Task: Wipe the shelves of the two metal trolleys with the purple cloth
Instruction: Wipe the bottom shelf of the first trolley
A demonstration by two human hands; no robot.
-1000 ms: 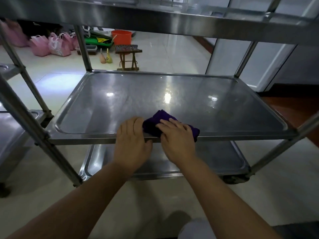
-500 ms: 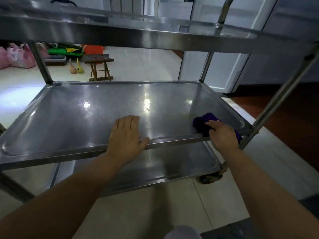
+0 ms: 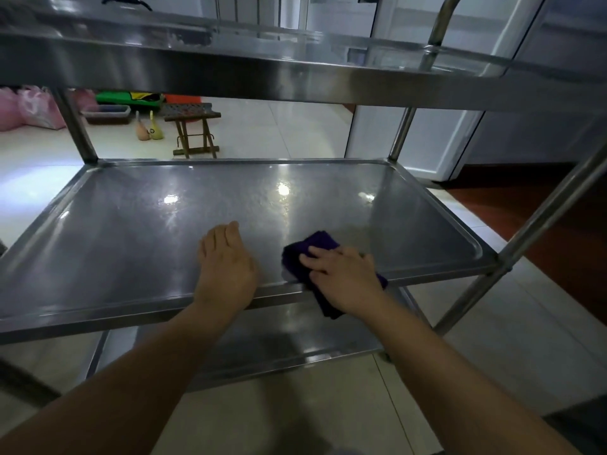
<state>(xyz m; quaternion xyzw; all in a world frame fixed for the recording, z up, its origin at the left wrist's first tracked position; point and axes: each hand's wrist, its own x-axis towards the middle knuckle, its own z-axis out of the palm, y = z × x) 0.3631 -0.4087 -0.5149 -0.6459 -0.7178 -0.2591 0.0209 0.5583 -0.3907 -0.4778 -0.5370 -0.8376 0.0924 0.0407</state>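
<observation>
Landmark: middle shelf [image 3: 131, 251] of the metal trolley; steel tray with a raised rim, glare spots toward its far side.
Purple cloth [image 3: 297, 254]: folded, lying on the middle shelf at the front rim, right of centre; near end drooping over that rim.
Right hand [image 3: 345, 277]: palm down on the cloth, fingers stretched out and slightly spread, pressing it onto the middle shelf; wrist out past the front rim.
Left hand [image 3: 225, 267]: flat on the middle shelf just left of the cloth, not touching it; fingers straight and close together, pointing at the far rim; heel at the front rim; holding nothing.
Top shelf [image 3: 230, 70]: directly above the middle shelf, front edge running across the upper view.
Bottom shelf [image 3: 279, 343]: directly beneath the middle shelf, partly hidden by both forearms.
Post [image 3: 542, 218]: steel tube rising at the right front corner of the middle shelf.
Wooden stool [image 3: 192, 126]: on pale floor beyond the far rim of the middle shelf.
Pink bags [image 3: 29, 108]: on the floor beyond the far left corner of the middle shelf.
</observation>
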